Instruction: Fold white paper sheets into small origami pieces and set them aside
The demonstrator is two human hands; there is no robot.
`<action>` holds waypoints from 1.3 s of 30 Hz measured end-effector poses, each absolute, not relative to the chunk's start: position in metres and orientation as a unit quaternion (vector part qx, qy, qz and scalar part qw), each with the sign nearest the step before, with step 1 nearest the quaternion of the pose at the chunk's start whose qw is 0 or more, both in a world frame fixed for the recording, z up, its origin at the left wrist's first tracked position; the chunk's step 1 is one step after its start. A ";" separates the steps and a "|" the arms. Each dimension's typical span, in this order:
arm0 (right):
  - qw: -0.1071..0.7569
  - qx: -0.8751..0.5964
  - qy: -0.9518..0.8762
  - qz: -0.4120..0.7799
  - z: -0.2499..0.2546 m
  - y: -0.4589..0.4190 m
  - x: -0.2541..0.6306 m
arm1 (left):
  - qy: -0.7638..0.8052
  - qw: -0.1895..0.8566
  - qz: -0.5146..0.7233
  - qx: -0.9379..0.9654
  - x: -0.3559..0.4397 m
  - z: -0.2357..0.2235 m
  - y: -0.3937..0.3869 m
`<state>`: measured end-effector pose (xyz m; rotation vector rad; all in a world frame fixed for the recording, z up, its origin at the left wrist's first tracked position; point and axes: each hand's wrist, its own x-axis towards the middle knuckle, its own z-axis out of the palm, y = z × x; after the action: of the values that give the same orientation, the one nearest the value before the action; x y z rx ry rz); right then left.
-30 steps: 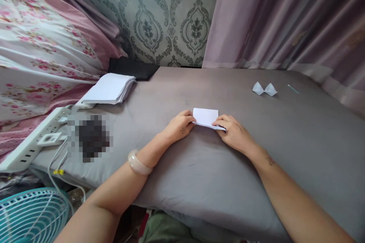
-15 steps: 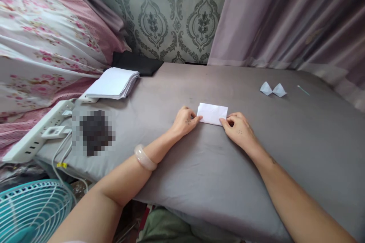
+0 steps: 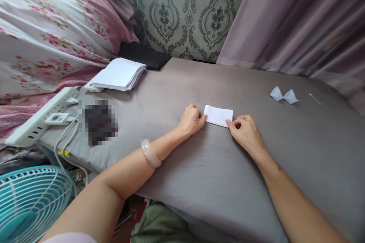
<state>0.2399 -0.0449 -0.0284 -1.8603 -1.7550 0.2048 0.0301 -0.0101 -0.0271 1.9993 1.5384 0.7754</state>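
Observation:
A small folded white paper (image 3: 218, 115) lies between my two hands, just over the grey-covered surface (image 3: 182, 182). My left hand (image 3: 193, 120) pinches its left end, thumb on top and the fingers curled behind. At the lower right corner my right hand (image 3: 244, 132) holds it between thumb and forefinger, with a small gap showing inside the curl. The paper is a narrow rectangle with its long side running left to right. Its underside is hidden. A pale bangle (image 3: 150, 153) sits round my left forearm.
A folded paper piece with two points (image 3: 291, 96) and a thin stick (image 3: 315, 99) lie at the right. Back left are a stack of white paper (image 3: 118, 74) and a black flat item (image 3: 144, 55). A power strip (image 3: 40, 117), a blurred dark patch and a teal fan (image 3: 31, 201) are at left.
The view has shifted, so most things sit further right in the picture. The paper's upper left edges, offset before, now line up more closely. Both hands keep their hold.

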 end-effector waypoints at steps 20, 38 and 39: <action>0.273 -0.693 -0.661 0.090 -0.028 -0.045 0.242 | 0.563 0.229 0.259 0.751 0.029 -0.023 -0.014; 0.202 -0.490 -0.847 0.041 -0.027 -0.052 0.227 | 0.359 0.148 0.169 0.906 0.021 -0.031 0.004; 0.196 -0.492 -0.847 0.038 -0.025 -0.053 0.227 | 0.369 0.160 0.167 0.900 0.019 -0.031 0.004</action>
<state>0.2268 -0.0530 -0.0254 -1.3792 -2.3744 0.1051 0.0194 0.0044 -0.0306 2.5721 1.0556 0.4764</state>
